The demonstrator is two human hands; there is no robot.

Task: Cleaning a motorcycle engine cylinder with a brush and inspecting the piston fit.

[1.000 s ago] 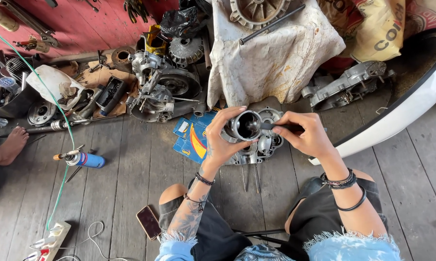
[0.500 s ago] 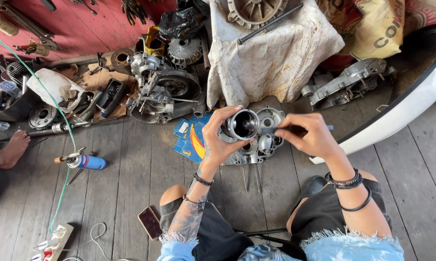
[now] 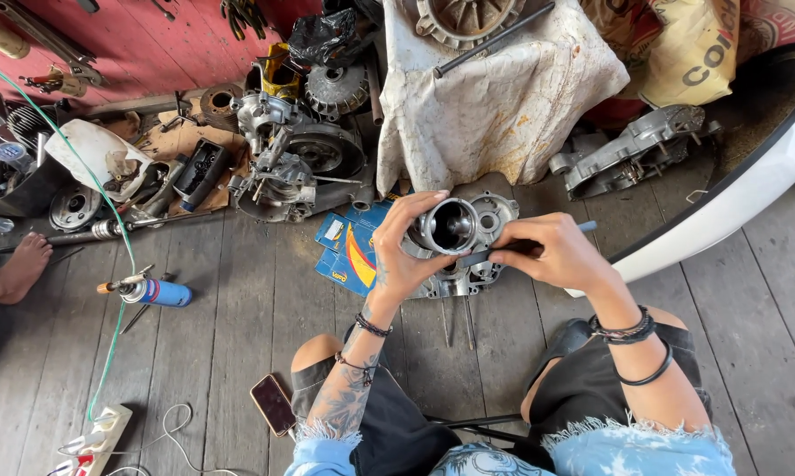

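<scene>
At the far left edge a bare foot (image 3: 14,269) of another person rests on the plank floor (image 3: 238,353), with a blue gas torch (image 3: 150,291) lying just right of it. Above, in the upper left of the frame, engine parts (image 3: 287,167) lie in a heap. Near centre, the left hand (image 3: 406,251) wraps its fingers around a metal cylinder (image 3: 450,226), whose open bore faces up toward the camera, its long axis pointing away to the floor. Right of it, the right hand (image 3: 552,251) pinches a thin dark tool (image 3: 490,256) lying nearly level, its tip at the cylinder's rim. A phone (image 3: 274,404) lies by the knee.
</scene>
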